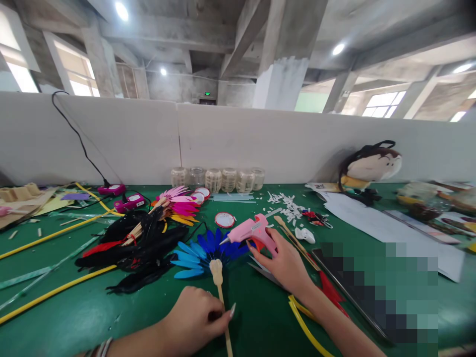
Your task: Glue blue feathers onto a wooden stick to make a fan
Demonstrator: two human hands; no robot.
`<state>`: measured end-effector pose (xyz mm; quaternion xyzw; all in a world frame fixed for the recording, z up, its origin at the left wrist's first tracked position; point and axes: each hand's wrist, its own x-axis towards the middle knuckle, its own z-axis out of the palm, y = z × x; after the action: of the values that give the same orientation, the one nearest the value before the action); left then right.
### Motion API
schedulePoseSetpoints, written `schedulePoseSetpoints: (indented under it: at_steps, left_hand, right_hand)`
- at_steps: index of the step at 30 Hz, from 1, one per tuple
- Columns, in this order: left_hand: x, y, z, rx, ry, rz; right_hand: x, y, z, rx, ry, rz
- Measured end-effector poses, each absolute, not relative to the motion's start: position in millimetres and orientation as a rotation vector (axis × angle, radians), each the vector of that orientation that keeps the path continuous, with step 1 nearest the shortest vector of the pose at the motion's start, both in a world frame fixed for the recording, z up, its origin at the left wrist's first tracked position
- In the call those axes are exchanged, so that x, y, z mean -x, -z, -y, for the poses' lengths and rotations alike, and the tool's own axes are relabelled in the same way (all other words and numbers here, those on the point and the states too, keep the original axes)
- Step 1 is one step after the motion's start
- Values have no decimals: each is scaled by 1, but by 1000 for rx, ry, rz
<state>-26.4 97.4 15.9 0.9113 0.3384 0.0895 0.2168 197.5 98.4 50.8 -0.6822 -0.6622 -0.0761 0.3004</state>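
My left hand [195,315] is closed with thumb and fingers around the thin wooden handle [216,273] of a feather fan. Blue feathers [210,248], light on the left and dark on the right, spread from the handle's wider top. In my right hand [284,263] is a pink glue gun [251,230], its nozzle pointing left above the dark blue feathers. Below that hand lie the blades of a pair of scissors [265,271], partly covered. Black feathers [148,248] and a bundle of pink and yellow feathers [178,206] lie to the left.
Glass jars [213,181] line the white partition [223,134]. White scraps [288,206] and a red-rimmed lid [225,219] lie behind the glue gun. On the right are a dark tablet-like slab [345,282], paper [394,230] and a doll-faced bag [372,166]. Yellow strips [59,233] cross the left.
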Motion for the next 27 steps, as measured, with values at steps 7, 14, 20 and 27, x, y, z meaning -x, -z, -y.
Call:
schedulePoseSetpoints:
  at_steps: [7,14,20,27]
  left_hand:
    - [28,-13,-98,-2544,-246,-929]
    - [30,-11,-101,-2551,-252,-921]
    - [30,-9,-103,-2594,-252,-918]
    - [31,-6,-102,-2612,-248,-914]
  right_hand:
    - [-191,-48,-93,1781,435,1935]
    - [-190,-45,-96,1661,623,2079]
    - [-188,-44,-96,1642,726,2112]
    - [-190,-42,-98,1649,772,2140]
